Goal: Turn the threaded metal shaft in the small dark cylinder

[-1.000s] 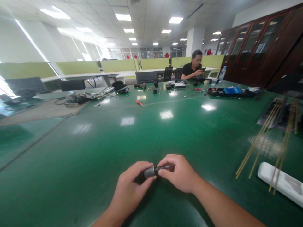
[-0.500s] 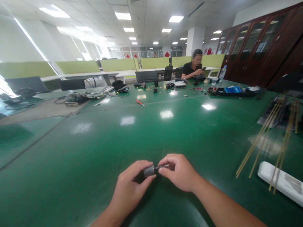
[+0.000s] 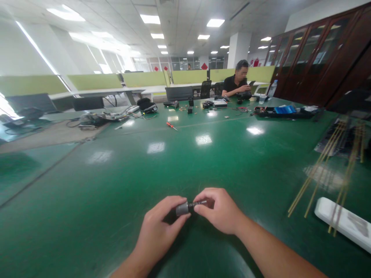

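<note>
Between my hands, low in the middle of the head view, is a small grey metal cylinder (image 3: 182, 209) with a dark, ridged shaft (image 3: 191, 205) coming out of its right end. My left hand (image 3: 160, 226) pinches the cylinder between thumb and fingers. The thumb and forefinger of my right hand (image 3: 222, 212) close on the shaft, whose lighter tip shows beyond the thumb. Both pieces are joined in one line, held just over the green tabletop (image 3: 185, 166). Whether the ridges are a thread or a spring, I cannot tell.
A red-handled screwdriver (image 3: 171, 126) lies ahead. Thin yellowish rods (image 3: 315, 173) and a white power strip (image 3: 344, 224) are at right. Along the far side are a black tray (image 3: 263, 112), small black parts (image 3: 190, 111) and a seated person (image 3: 232, 85).
My hands and the cylinder stay almost where they were. Across the table, the person's head and the dark object in their hand have shifted slightly.
</note>
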A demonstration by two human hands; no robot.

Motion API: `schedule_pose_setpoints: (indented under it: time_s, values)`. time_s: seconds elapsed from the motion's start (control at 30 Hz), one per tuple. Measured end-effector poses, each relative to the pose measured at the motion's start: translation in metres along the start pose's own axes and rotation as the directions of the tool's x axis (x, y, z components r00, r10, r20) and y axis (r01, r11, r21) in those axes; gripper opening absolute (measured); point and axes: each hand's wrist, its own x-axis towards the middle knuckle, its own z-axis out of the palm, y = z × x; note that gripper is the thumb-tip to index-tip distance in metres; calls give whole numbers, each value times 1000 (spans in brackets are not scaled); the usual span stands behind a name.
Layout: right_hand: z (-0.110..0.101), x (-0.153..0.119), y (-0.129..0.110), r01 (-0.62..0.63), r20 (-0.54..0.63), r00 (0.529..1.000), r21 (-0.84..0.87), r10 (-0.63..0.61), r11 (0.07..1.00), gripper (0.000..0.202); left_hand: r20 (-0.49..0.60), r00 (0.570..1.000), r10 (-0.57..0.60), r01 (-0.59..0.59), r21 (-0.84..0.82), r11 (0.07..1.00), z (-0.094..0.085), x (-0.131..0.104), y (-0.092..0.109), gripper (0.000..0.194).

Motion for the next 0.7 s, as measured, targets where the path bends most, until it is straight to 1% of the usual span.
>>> schedule_pose_setpoints:
  time_s: [0.33,0.7]
  values:
    - [-2,0,-2,-24,-1,1000,12,24,1000,11,8,1000,-5,5,-3,1000,0,0,3,18]
    - [-1,1,2,-54,1,999,33,54,998,12,7,1000,-18,18,10,1000,-1,0,0,19]
